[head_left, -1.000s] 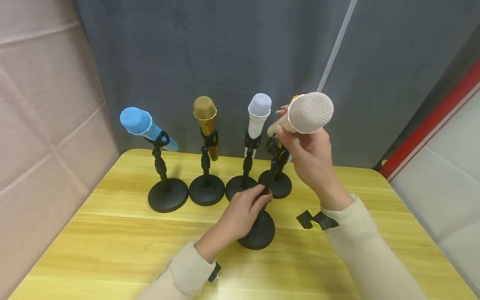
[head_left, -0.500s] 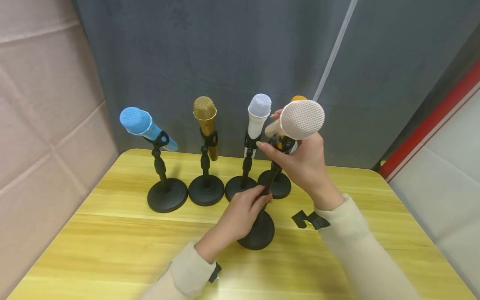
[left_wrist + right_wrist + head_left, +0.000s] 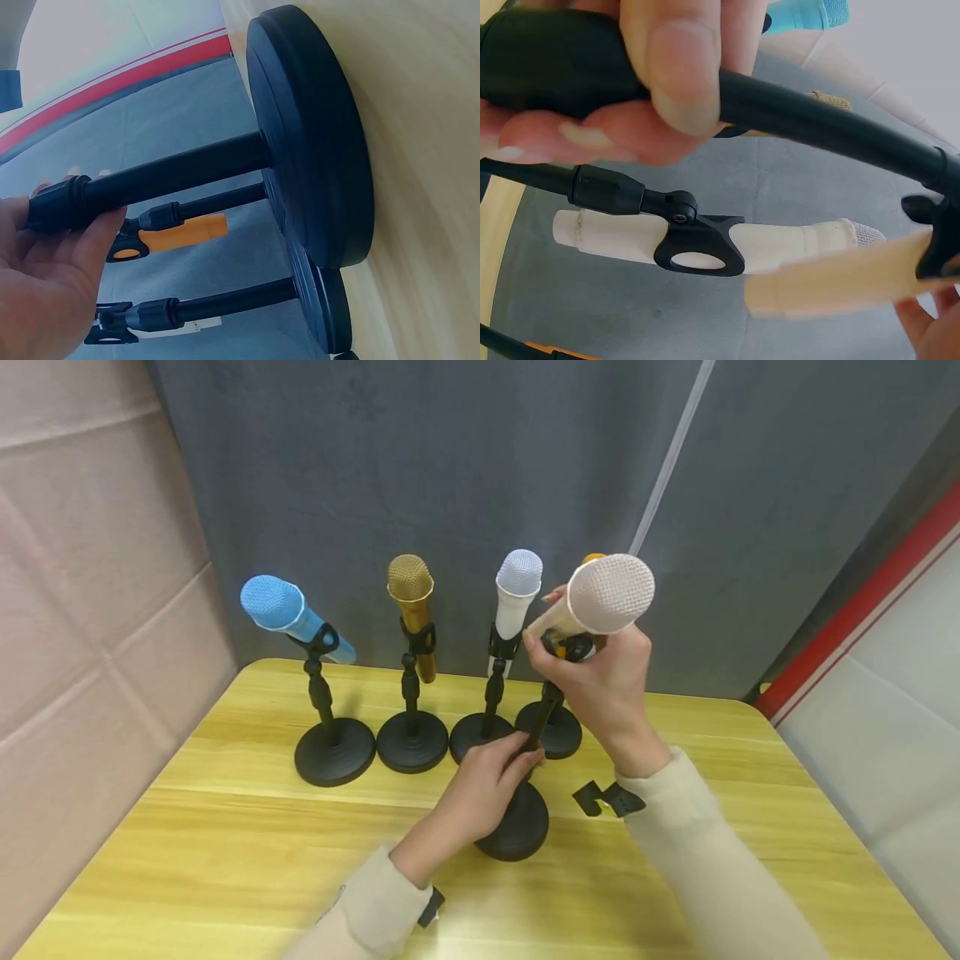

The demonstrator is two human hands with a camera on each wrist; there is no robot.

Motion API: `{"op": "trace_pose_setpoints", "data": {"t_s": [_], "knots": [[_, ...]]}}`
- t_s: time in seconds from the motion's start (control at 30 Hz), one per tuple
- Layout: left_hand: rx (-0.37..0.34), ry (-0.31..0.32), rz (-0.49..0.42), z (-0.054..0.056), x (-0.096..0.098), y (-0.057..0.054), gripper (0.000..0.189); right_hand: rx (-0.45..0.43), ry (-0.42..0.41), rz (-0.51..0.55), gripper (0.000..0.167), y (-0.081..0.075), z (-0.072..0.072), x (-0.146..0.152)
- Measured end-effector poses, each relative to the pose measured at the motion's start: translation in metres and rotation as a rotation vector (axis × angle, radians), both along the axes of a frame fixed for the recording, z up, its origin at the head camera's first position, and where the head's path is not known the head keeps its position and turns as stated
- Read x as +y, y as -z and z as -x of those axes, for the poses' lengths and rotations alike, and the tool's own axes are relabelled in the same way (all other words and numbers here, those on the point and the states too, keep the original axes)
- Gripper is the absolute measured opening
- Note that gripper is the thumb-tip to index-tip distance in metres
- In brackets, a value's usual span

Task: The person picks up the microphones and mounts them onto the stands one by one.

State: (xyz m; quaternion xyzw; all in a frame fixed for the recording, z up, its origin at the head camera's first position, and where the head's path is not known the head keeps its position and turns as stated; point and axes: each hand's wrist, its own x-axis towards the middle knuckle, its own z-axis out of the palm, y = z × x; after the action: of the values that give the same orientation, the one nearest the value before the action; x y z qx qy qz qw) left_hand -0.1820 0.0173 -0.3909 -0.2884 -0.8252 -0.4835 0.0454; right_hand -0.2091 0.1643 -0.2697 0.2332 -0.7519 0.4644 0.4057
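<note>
My left hand (image 3: 483, 785) grips the pole of the front black microphone stand (image 3: 517, 831), whose round base is on the table. In the left wrist view, fingers and thumb wrap the pole's thicker collar (image 3: 60, 201). Above it my right hand (image 3: 611, 693) holds a cream microphone (image 3: 611, 593), thumb on one side of its body and fingertips behind. The mesh head points up and right. In the right wrist view, the microphone's handle passes at the stand's clip (image 3: 936, 244), seemingly inside it; the clip is partly cut off by the frame edge.
Behind stand blue (image 3: 273, 603), gold (image 3: 410, 581) and white (image 3: 517, 585) microphones in black stands. An orange microphone (image 3: 184, 234) in another stand is mostly hidden behind my right hand in the head view. A grey curtain (image 3: 375, 460) backs the wooden table (image 3: 247, 852).
My right hand has brought the cream microphone left and down to the front stand's clip, then shifted its head slightly up and right. The left hand keeps its grip on the pole.
</note>
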Motion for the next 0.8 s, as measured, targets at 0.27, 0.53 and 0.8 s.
{"op": "trace_pose_setpoints", "data": {"t_s": [0.27,0.53,0.8], "knots": [[-0.059,0.0,-0.058,-0.0001,-0.001,0.0002,0.026,0.064,0.075,-0.061,0.04,0.0017,0.0021,0.0003],[-0.073,-0.001,-0.081,0.0,-0.0023,0.0022,0.026,0.064,0.106,-0.072,0.033,0.003,0.0009,-0.0015],[-0.069,0.02,-0.111,0.0017,-0.0025,0.0043,0.03,0.02,0.005,-0.047,0.027,0.0086,0.0012,-0.0023]]}}
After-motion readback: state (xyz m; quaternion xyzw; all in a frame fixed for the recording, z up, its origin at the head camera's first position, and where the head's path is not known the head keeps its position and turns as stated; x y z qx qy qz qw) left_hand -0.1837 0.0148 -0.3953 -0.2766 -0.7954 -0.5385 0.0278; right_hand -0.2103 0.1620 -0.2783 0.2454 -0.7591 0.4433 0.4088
